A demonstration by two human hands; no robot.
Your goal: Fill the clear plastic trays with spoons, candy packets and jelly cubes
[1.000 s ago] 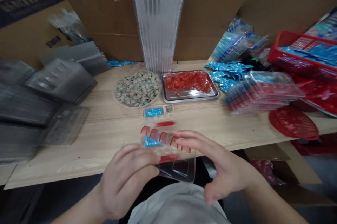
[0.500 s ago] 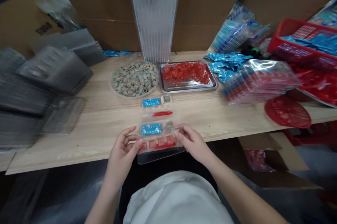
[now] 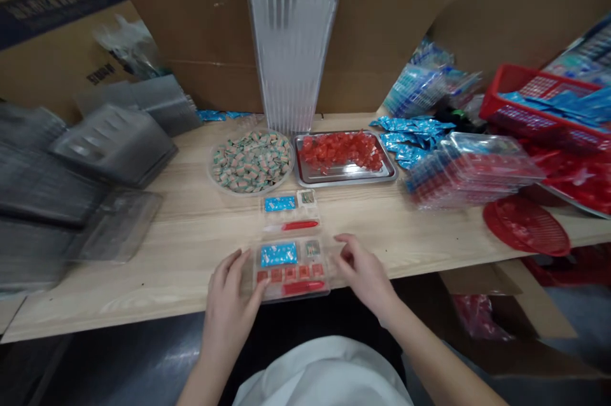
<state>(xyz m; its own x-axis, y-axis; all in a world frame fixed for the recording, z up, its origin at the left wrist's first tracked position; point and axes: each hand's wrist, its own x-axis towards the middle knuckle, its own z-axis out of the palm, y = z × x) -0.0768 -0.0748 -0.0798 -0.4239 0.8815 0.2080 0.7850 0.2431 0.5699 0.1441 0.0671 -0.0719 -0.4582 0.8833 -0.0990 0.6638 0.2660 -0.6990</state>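
Observation:
A clear plastic tray (image 3: 258, 289) lies at the table's front edge. In its compartments are a blue patterned packet (image 3: 279, 254), a small green-and-tan packet (image 3: 312, 248), a row of several small red squares (image 3: 290, 274) and a red pen-like piece (image 3: 303, 287). My left hand (image 3: 230, 298) is at the tray's left side with fingers apart, its thumb touching the front left corner. Just off the tray's right side, my right hand (image 3: 366, 273) is empty, thumb and forefinger apart. Behind it lies a similar tray (image 3: 267, 218) with a blue packet, a small packet and a red pen-like piece.
A round dish of small packets (image 3: 210, 170) and a metal tray of red pieces (image 3: 344, 181) stand behind. Blue packets (image 3: 410, 139), stacked filled trays (image 3: 472, 170), a red basket (image 3: 496, 100) and a red colander (image 3: 529, 228) are right. Blurred plastic trays (image 3: 114, 139) occupy the left.
The view has tilted, shifting everything lower. My right hand has come off the front tray toward the right. My left hand's fingers have spread, and more of the red row shows.

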